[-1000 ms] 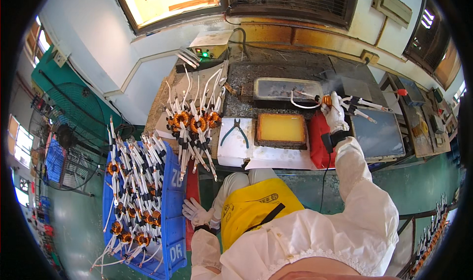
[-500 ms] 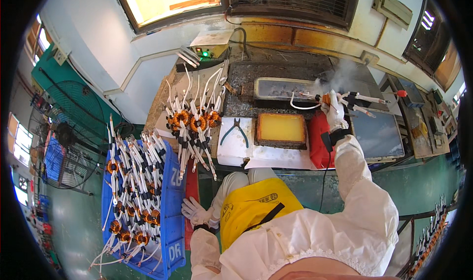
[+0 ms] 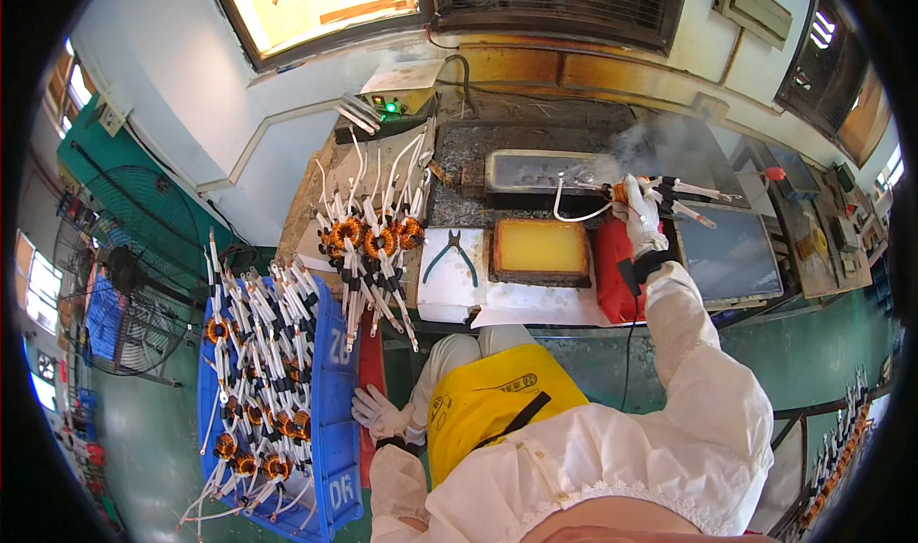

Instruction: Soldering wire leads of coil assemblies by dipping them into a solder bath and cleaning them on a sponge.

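Upper right, the gloved right hand (image 3: 639,216) grasps one coil (image 3: 622,192) beside one solder tray (image 3: 547,171); the left hand (image 3: 379,412) lies released by the blue crate (image 3: 335,428) edge, lower left.

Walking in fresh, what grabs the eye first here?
Probably the smoke rising at the far right of the bench, where the gloved right hand holds a copper coil with white leads beside a grey metal tray. Next, the blue crate at the left, heaped with similar coils, near the left hand.
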Demonstrator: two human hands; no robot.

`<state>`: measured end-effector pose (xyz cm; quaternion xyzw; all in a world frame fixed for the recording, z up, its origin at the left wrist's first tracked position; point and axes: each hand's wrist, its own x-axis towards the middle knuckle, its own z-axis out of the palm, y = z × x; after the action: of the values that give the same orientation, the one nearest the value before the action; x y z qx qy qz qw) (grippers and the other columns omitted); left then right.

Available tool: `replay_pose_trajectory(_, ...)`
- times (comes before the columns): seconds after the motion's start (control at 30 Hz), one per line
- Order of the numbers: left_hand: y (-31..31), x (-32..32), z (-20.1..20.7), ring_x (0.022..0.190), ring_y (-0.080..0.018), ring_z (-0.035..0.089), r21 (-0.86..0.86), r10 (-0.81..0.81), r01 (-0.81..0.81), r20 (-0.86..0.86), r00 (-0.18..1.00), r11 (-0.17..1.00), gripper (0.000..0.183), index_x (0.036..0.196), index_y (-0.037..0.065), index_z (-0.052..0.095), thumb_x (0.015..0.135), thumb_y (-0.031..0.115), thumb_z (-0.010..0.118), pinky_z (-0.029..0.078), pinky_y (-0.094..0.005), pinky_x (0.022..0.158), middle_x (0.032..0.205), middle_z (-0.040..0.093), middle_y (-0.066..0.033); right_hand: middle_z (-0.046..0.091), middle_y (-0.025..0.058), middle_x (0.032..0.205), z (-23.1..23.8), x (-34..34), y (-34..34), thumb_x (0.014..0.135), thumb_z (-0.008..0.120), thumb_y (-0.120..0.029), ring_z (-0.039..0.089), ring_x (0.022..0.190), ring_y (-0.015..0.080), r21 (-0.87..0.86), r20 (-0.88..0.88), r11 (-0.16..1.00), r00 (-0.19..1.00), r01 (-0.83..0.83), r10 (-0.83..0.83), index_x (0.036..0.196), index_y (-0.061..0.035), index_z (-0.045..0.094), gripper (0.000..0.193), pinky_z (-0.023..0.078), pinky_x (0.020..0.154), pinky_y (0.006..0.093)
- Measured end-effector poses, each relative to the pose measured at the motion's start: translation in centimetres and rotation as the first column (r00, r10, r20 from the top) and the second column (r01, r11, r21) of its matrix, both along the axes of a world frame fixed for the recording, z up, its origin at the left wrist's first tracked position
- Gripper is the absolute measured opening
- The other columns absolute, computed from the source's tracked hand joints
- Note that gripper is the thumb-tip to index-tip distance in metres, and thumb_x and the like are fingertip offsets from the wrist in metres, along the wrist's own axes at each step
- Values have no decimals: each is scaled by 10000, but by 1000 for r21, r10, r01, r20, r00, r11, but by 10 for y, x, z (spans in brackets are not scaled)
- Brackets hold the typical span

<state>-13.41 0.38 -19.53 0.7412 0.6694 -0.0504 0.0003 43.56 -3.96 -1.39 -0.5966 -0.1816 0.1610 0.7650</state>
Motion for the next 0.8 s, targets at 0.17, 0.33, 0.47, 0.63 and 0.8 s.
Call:
replay_pose_trajectory(0.17, 0, -3, -9, 1286, -438, 195, 56, -21, 20, 17, 1000, 998, 1141, 1373, 13, 189, 519, 574, 699, 172, -544, 1037, 1426, 149, -244, 583, 29, 711, -5, 6, 1, 883, 515, -325, 503, 463, 81, -134, 107, 991, 994, 11, 4, 857, -99, 518, 228, 409, 401, 210)
replay_pose_trajectory(0.33, -1, -4, -10, 1291, -435, 186, 56, -16, 15, 21, 1000, 998, 1138, 1374, 17, 184, 521, 565, 700, 169, -544, 1038, 1428, 147, -241, 579, 25, 703, -2, 1, 3, 884, 516, -321, 496, 453, 81, -141, 101, 990, 995, 24, -10, 849, -97, 518, 227, 409, 400, 212)
replay_pose_trajectory(0.47, 0, -4, -10, 1290, -437, 185, 42, -10, 9, 13, 1000, 999, 1135, 1374, 14, 181, 524, 559, 700, 168, -545, 1038, 1427, 146, -244, 571, 22, 688, 1, -1, 2, 883, 520, -317, 488, 444, 77, -118, 99, 993, 995, 13, -1, 835, -101, 509, 221, 391, 387, 207)
replay_pose_trajectory(0.63, 0, -4, -11, 1283, -446, 193, 61, -34, 34, 4, 999, 998, 1128, 1370, 4, 185, 531, 559, 694, 171, -547, 1035, 1421, 155, -251, 557, 24, 665, -1, 4, 1, 873, 540, -317, 465, 426, 72, -57, 85, 998, 996, -31, 36, 816, -110, 493, 220, 371, 372, 204)
replay_pose_trajectory(0.8, -1, -4, -9, 1273, -446, 215, 82, -36, 36, -2, 999, 996, 1122, 1365, 3, 201, 528, 566, 690, 181, -547, 1031, 1416, 172, -252, 550, 28, 658, -1, 3, 3, 874, 541, -302, 447, 412, 71, -60, 82, 998, 996, -18, 23, 804, -112, 479, 211, 359, 361, 203)
